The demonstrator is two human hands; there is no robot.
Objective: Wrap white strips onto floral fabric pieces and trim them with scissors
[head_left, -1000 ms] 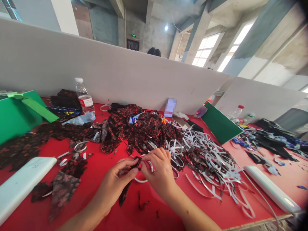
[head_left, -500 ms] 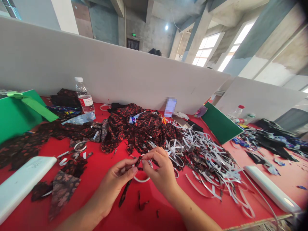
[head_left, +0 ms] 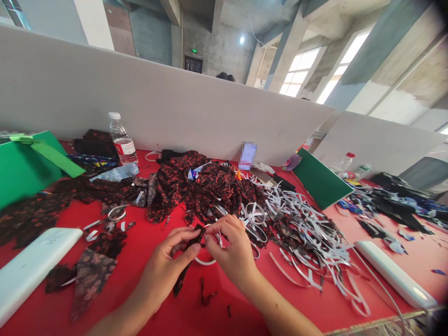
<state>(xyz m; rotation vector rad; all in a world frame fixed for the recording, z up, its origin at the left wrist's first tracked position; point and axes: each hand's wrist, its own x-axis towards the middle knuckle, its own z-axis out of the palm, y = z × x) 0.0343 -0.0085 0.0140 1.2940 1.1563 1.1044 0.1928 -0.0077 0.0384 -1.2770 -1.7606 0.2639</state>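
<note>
My left hand (head_left: 166, 261) pinches a narrow strip of dark floral fabric (head_left: 181, 280) between thumb and fingers, and one end of it hangs below the palm. Close against it, my right hand (head_left: 229, 247) grips the same strip with thumb and forefinger. A white plastic hoop (head_left: 206, 263) shows between and below the hands; whether they touch it I cannot tell. Small dark fabric scraps (head_left: 206, 295) lie on the red table (head_left: 217, 322) under the hands. Beyond the fingertips sits a heap of dark red-flowered fabric (head_left: 199, 186).
To the right spreads a tangled pile of white bands (head_left: 308, 233). A white power bank (head_left: 38, 254) lies at the left, and another white device (head_left: 394, 273) at the right. Behind the fabric stand a water bottle (head_left: 122, 140), a phone (head_left: 248, 155) and a grey partition (head_left: 175, 102).
The fabric strip between my hands has shifted and shows wider along the left fingers. My left fingers have moved slightly on it; the right hand has barely moved.
</note>
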